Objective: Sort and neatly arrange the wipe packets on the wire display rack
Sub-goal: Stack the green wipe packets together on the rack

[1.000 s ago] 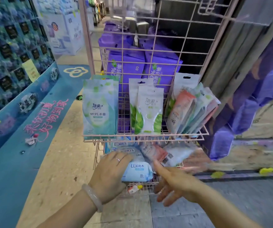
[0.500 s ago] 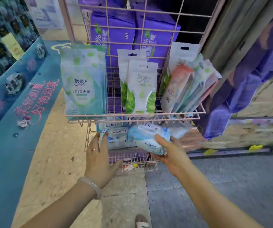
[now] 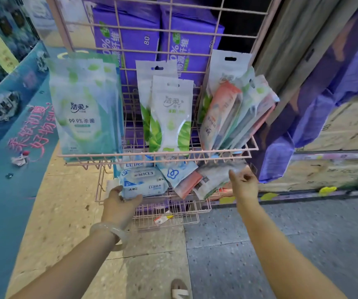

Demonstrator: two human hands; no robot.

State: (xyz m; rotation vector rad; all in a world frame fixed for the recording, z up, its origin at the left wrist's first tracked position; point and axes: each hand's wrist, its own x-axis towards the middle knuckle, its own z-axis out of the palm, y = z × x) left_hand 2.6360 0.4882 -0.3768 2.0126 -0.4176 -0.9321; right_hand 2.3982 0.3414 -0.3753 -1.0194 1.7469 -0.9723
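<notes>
The pink wire rack (image 3: 156, 156) has two shelves. On the upper shelf stand large green-white pouches (image 3: 83, 113), tall leaf-print packets (image 3: 169, 117) and a leaning bunch of orange and green packets (image 3: 234, 117). The lower shelf holds loose packets in a jumble. My left hand (image 3: 119, 205) grips the left end of a white-blue EDI wipe pack (image 3: 145, 183) there. My right hand (image 3: 243, 183) pinches the right end of a grey-white flat packet (image 3: 214, 176). Between them lie a blue-flower packet (image 3: 177, 172) and an orange-pink packet (image 3: 187, 185).
Big purple packs (image 3: 128, 37) stand behind the rack grid. A loose price tag (image 3: 163, 219) lies on the bottom wire basket. Purple bags (image 3: 303, 126) and cardboard boxes (image 3: 346, 126) crowd the right. A blue floor mat (image 3: 1, 201) runs along the left. A sandalled foot (image 3: 179, 290) shows below.
My right hand let go of the blue-white pack and moved right to the grey-white packet. My left hand shifted onto the EDI pack's left end. The view came closer to the rack.
</notes>
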